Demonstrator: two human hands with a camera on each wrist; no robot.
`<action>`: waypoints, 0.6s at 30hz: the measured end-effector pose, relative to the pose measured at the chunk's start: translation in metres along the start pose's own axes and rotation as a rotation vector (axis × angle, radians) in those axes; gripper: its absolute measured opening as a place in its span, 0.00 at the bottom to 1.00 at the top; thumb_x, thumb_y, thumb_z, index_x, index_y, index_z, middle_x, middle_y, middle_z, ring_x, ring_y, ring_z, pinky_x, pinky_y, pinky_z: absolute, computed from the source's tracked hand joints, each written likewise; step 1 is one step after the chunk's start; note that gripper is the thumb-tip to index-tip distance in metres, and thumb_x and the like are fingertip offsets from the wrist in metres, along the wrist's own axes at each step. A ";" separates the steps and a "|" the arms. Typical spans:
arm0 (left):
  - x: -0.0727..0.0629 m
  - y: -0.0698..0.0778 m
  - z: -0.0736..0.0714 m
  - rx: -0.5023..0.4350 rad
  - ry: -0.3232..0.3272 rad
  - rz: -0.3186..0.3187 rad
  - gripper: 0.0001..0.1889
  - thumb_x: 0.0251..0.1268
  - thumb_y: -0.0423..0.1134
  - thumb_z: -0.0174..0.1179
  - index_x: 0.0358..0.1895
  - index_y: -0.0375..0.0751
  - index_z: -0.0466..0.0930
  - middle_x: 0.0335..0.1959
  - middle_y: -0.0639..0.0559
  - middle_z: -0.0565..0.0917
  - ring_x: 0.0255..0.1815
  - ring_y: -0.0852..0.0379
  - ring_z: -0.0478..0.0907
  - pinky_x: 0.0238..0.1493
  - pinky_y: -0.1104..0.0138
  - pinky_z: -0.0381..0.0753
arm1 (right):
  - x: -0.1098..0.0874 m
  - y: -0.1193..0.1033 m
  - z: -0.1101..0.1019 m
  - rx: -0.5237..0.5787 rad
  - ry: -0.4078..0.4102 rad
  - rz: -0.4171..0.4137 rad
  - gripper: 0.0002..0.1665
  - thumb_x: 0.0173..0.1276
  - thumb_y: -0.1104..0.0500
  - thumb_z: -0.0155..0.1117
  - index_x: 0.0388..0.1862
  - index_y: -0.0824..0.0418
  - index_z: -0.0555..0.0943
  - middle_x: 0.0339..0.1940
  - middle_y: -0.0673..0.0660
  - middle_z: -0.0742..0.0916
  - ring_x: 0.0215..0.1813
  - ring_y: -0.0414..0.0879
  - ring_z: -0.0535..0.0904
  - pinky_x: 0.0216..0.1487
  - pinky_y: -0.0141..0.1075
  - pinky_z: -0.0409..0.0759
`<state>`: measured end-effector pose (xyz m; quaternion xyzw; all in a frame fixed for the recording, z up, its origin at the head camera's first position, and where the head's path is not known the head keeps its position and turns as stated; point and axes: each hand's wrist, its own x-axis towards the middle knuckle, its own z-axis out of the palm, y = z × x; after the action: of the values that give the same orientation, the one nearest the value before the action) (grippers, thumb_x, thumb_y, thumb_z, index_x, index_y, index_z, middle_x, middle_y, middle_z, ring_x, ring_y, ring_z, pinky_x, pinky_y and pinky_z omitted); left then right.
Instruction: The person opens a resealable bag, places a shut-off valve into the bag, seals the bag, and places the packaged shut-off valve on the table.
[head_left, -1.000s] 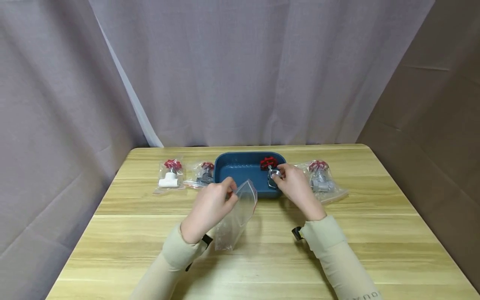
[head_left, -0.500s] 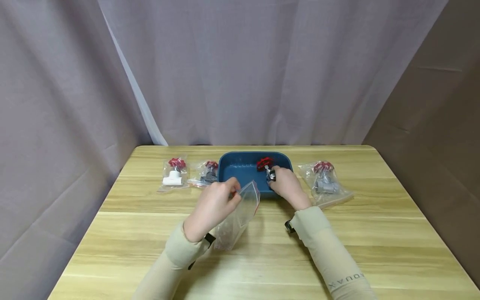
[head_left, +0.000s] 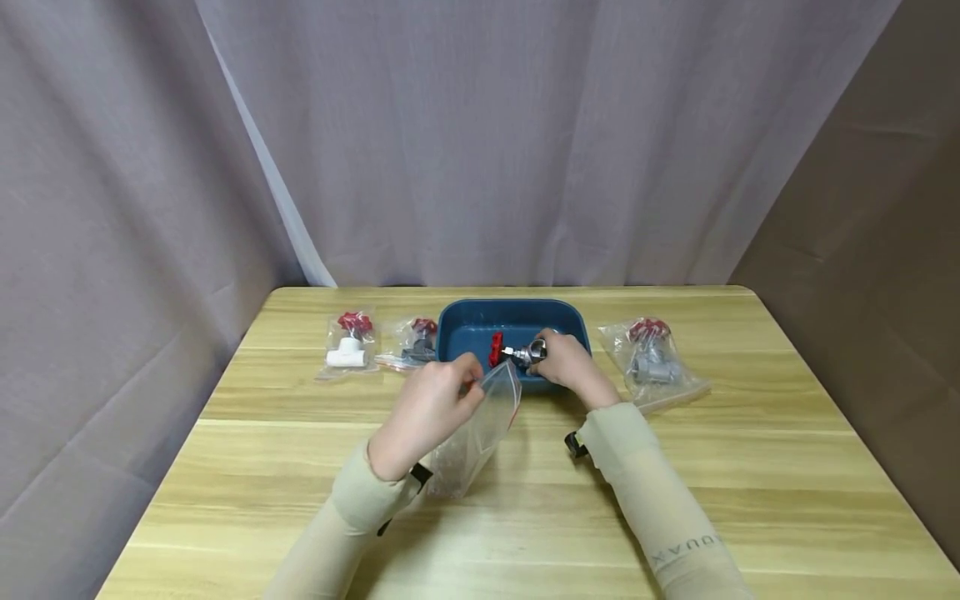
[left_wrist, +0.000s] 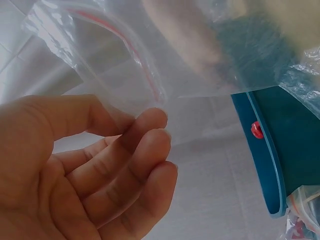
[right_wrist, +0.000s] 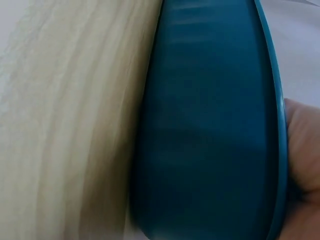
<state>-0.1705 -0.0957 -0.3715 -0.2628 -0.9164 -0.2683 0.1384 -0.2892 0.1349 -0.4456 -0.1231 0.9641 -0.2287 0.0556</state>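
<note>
My left hand (head_left: 435, 406) pinches the top edge of a clear zip-lock bag (head_left: 480, 429) between thumb and index finger. The bag hangs down toward the table, its mouth with the red seal line parted at the upper right. Over the blue tray (head_left: 450, 333), my right hand (head_left: 566, 362) grips a metal valve (head_left: 534, 352) by its body. The valve lies on its side, and its red handwheel (head_left: 497, 349) points left, just above the bag's mouth. In the right wrist view the tray's wall (right_wrist: 210, 125) covers most of the picture and hides the valve.
At the left of the wooden table (head_left: 262, 467) lie a bagged white valve (head_left: 347, 353) and a bagged dark grey valve (head_left: 420, 346), the latter against the tray. A bagged light grey valve (head_left: 654, 367) lies right of the tray. A grey curtain (head_left: 487, 150) hangs behind.
My right hand has turned the valve from upright to lying sideways, swinging its red handwheel left and down toward the bag. The left hand keeps holding the bag in about the same place.
</note>
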 end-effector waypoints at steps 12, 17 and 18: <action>0.001 0.000 -0.001 0.005 0.002 0.005 0.05 0.60 0.28 0.62 0.38 0.39 0.83 0.18 0.60 0.76 0.11 0.70 0.56 0.13 0.74 0.58 | -0.002 0.000 0.000 0.015 0.058 -0.040 0.23 0.56 0.54 0.79 0.45 0.65 0.84 0.40 0.60 0.89 0.45 0.58 0.84 0.49 0.51 0.81; 0.001 0.000 0.000 0.003 0.001 0.004 0.05 0.60 0.28 0.62 0.38 0.39 0.83 0.18 0.60 0.76 0.11 0.70 0.56 0.13 0.73 0.57 | -0.006 0.002 0.004 0.062 0.099 -0.044 0.21 0.55 0.53 0.80 0.42 0.62 0.84 0.36 0.57 0.88 0.40 0.54 0.84 0.44 0.49 0.81; 0.000 0.000 0.000 0.001 0.003 0.004 0.05 0.60 0.28 0.62 0.38 0.39 0.83 0.19 0.59 0.77 0.11 0.70 0.57 0.13 0.73 0.58 | -0.007 0.002 0.005 0.076 0.110 -0.046 0.21 0.55 0.52 0.80 0.42 0.62 0.84 0.36 0.56 0.88 0.39 0.53 0.84 0.42 0.48 0.80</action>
<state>-0.1707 -0.0952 -0.3715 -0.2643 -0.9158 -0.2680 0.1403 -0.2824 0.1365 -0.4505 -0.1300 0.9532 -0.2730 0.0019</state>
